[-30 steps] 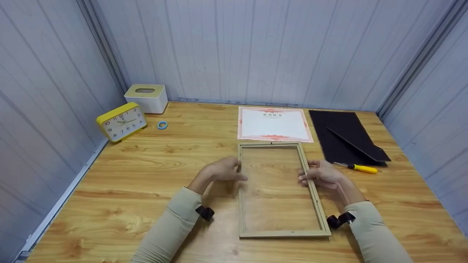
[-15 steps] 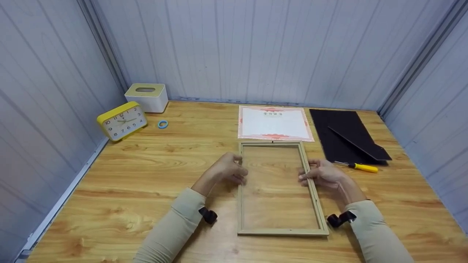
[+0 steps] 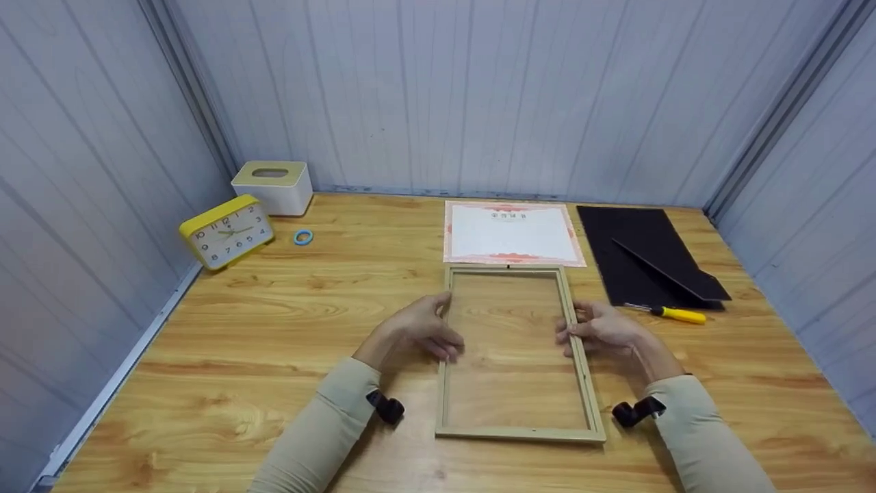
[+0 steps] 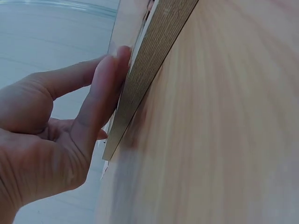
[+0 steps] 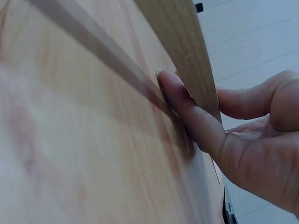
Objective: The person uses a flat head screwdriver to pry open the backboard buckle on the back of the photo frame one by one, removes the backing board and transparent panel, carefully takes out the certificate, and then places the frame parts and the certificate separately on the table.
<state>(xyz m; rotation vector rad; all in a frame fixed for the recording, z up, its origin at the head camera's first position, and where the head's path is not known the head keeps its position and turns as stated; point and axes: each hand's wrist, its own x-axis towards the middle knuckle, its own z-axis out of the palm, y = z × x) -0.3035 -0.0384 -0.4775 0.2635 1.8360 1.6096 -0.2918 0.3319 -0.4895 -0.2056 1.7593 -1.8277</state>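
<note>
A pale wooden picture frame (image 3: 520, 434) with a clear pane (image 3: 513, 363) is between my hands. In the head view, my left hand (image 3: 419, 327) holds its left bar with bent fingers, the tips reaching over the inner edge. The left wrist view shows the thumb and a finger against the bar (image 4: 145, 65), partly hiding how the other fingers lie. My right hand (image 3: 609, 327) grips the right bar, its thumb across it and fingertips showing faintly through the pane. The bar (image 5: 184, 46) sits between the digits in the right wrist view.
A red-bordered certificate (image 3: 510, 233) lies just beyond the frame. Black backing board (image 3: 636, 239) with a raised flap and a yellow-handled screwdriver (image 3: 681, 315) are on the right. At the back left are a yellow clock (image 3: 229, 233), a tissue box (image 3: 274, 188) and a blue ring (image 3: 303, 237).
The near end of the frame has swung left. My left fingers have moved slightly toward me along the left bar; the right hand has kept its grip.
</note>
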